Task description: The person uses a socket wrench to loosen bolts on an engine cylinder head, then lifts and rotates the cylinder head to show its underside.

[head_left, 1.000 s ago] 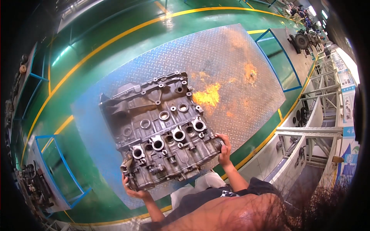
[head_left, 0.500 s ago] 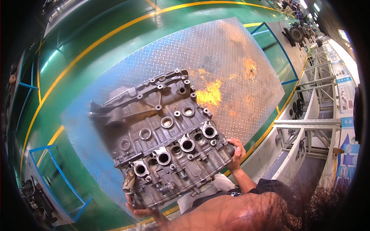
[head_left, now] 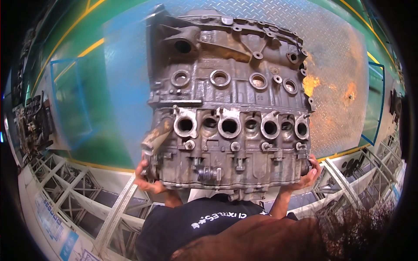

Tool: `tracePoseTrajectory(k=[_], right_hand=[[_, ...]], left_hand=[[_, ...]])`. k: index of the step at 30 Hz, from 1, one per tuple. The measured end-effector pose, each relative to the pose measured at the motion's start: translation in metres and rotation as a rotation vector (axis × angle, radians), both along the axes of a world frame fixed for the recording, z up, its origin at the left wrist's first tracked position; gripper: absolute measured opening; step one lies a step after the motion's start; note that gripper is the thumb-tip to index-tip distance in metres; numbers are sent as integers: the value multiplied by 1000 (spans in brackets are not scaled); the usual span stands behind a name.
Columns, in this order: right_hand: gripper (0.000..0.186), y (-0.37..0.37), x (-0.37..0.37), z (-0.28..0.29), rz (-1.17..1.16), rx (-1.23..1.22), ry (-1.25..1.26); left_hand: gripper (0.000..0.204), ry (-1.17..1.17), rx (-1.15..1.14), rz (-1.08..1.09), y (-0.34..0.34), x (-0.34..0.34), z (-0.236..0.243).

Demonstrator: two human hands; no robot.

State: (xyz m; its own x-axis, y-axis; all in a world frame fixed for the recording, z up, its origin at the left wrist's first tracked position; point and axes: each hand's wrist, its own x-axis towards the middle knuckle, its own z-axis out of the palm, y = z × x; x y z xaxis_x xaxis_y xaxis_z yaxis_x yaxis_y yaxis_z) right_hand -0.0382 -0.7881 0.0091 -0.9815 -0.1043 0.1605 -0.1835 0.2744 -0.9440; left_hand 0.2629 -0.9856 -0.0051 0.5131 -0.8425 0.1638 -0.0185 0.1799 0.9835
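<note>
Where ridged plate [head_left: 342, 56] spreads toward 2 o'clock, I judge two-handed steadying in hand.
Engine block [head_left: 226, 98] over it, just toward 12 of centre, contact unclear; left hand [head_left: 150, 180] at 8, right hand [head_left: 308, 177] at 4, fingers grasping its near corners. Any further move calls for matched support.
</note>
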Motion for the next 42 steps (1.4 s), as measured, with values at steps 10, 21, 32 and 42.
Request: tracePoseTrajectory(k=[10, 21, 32, 42], right_hand=[[40, -1, 4, 4, 30, -2, 5], [42, -4, 3, -2, 31, -23, -4], [40, 2, -2, -1, 102, -35, 81], [42, 16, 7, -1, 82, 32, 55]], left_hand=[[62, -36, 59, -83, 4, 4, 12], [66, -52, 46, -65, 5, 2, 7], [64, -68, 40, -199, -2, 4, 8], [35, -312, -40, -342, -2, 18, 14]])
